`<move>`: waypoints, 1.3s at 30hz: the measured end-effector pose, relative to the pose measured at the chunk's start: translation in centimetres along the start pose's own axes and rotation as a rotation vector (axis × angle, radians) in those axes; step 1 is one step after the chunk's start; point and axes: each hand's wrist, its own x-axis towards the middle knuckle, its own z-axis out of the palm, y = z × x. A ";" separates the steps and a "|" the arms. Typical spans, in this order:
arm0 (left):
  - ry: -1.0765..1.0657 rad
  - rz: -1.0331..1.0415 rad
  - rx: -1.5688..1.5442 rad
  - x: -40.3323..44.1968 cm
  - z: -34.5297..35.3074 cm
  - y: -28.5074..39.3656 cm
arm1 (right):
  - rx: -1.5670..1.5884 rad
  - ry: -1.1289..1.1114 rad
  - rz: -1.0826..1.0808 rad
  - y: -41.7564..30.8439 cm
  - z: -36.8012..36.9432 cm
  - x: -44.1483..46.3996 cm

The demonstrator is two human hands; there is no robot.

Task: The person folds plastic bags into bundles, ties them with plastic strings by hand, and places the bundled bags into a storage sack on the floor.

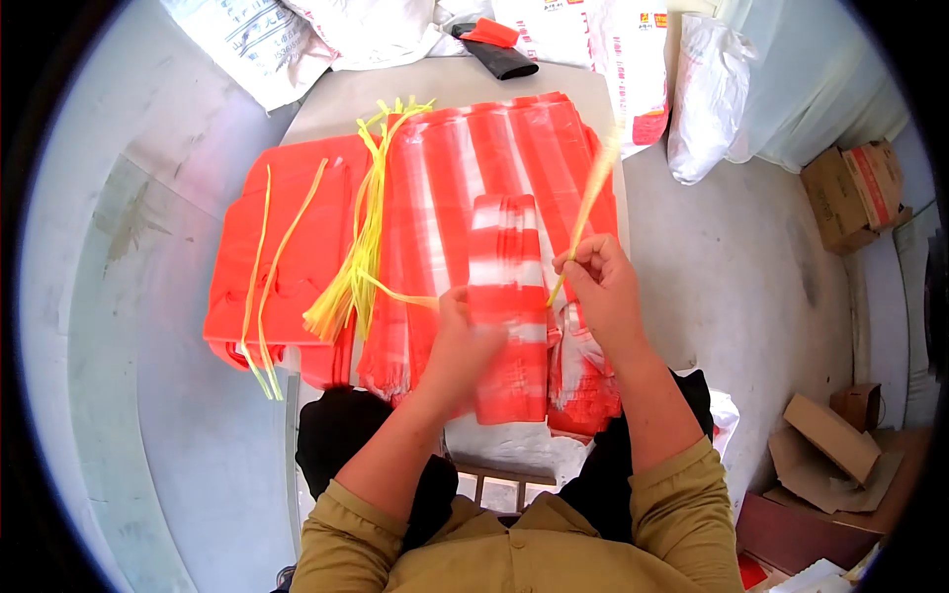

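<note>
A folded bundle of red-and-white striped plastic bags (507, 296) lies upright in front of me, on top of a wider stack of the same bags (435, 178). My right hand (601, 287) is closed at the bundle's right side, pinching a yellow plastic strip (593, 193) whose long end points up and is blurred. At the bundle's left edge, my left hand (463, 341) is partly smeared by motion; its fingers curl where another visible length of yellow strip (400, 295) meets them. Whether both lengths join beneath the bundle is hidden.
A bunch of yellow strips (366, 237) lies left of the striped stack. Beside it, two loose strips (287, 237) rest on folded red bags (232, 257). White sacks (366, 30) and a black roll (502, 61) stand beyond the table; cardboard boxes (855, 193) are at right.
</note>
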 end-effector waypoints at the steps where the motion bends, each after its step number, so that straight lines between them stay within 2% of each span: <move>1: 0.010 -0.005 0.002 0.0 0.0 -0.1 | 0.018 -0.005 -0.012 0.3 -0.1 0.2; 6: 0.031 0.041 -0.005 0.4 -0.1 -1.4 | -0.073 -0.076 -0.160 0.8 0.1 0.0; 12: 0.038 0.171 0.384 -0.2 -0.1 -0.7 | -0.089 -0.182 -0.156 0.7 2.8 -0.9; 15: 0.003 0.098 0.431 -1.2 -0.1 1.0 | -0.146 -0.211 -0.176 1.4 3.9 -1.0; 18: 0.070 0.337 0.639 -0.7 -0.9 -1.1 | -0.178 -0.237 -0.209 2.0 4.6 -0.7; 21: 0.093 0.310 0.962 -2.1 -0.6 1.9 | -0.229 -0.261 -0.228 2.1 4.9 -0.3; 24: 0.069 0.367 0.957 -2.6 -1.2 3.2 | -0.262 -0.274 -0.215 2.3 5.2 0.0; 27: 0.319 0.667 1.026 -0.7 -3.2 0.9 | -0.286 -0.261 -0.224 2.9 5.3 0.2; 30: 0.403 0.784 1.294 0.1 -5.6 1.3 | -0.286 -0.267 -0.208 2.7 5.2 0.1; 33: 0.422 0.699 1.404 -0.2 -5.9 1.7 | -0.291 -0.272 -0.179 2.4 5.1 0.1; 36: 0.352 0.615 1.383 0.2 -6.6 1.0 | -0.306 -0.282 -0.193 2.2 4.9 0.1; 39: 0.240 0.253 0.696 -0.7 -5.5 2.3 | -0.338 -0.298 -0.228 1.7 4.6 0.0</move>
